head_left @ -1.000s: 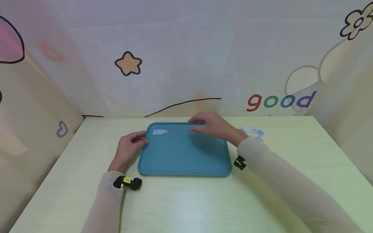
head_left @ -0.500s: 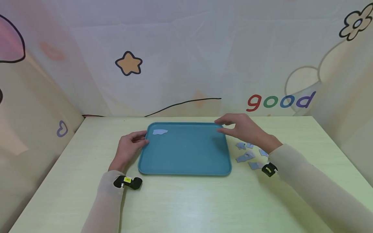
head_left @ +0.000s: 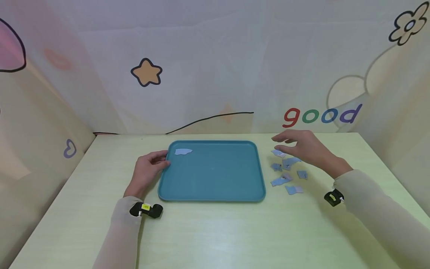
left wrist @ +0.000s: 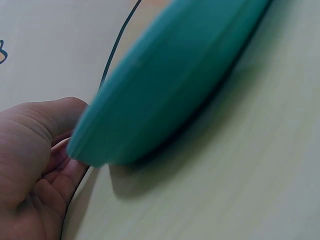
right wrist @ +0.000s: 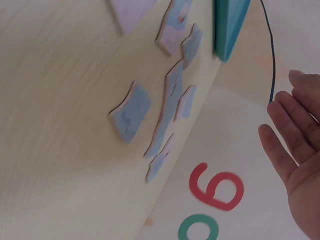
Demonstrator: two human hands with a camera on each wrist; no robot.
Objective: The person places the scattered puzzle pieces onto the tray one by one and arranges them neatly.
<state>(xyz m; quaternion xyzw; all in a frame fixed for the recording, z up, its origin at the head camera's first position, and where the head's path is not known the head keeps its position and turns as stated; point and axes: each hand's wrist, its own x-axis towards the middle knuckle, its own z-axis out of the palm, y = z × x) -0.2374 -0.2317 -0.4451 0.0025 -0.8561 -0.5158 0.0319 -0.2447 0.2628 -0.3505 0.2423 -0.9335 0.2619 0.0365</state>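
Left hand (head_left: 147,173): thumb and fingers hold the left edge of the tray (head_left: 211,173). Right hand (head_left: 304,147), right of centre in the head view: fingers spread and slightly bent, nothing between them, apart from the pieces below. Loose pieces (head_left: 281,180), several, lie scattered beside the tray's right edge: flat, thin, pale blue to lilac, printed with small markings, outlines irregular and wavy. The right wrist view shows dark brown cut edges on these. Piece on the tray (head_left: 183,151), at its upper left: pale blue, long, straight above, ragged below. Tray: teal, smooth, matt, rectangular, corners rounded, rim raised, sides sloped. Desk (head_left: 218,231): pale yellowish, faintly grained. Sleeves (head_left: 117,235): light beige. Backdrop (head_left: 215,67): pale sheet, lightly creased, printed with star, flower and "good" lettering.
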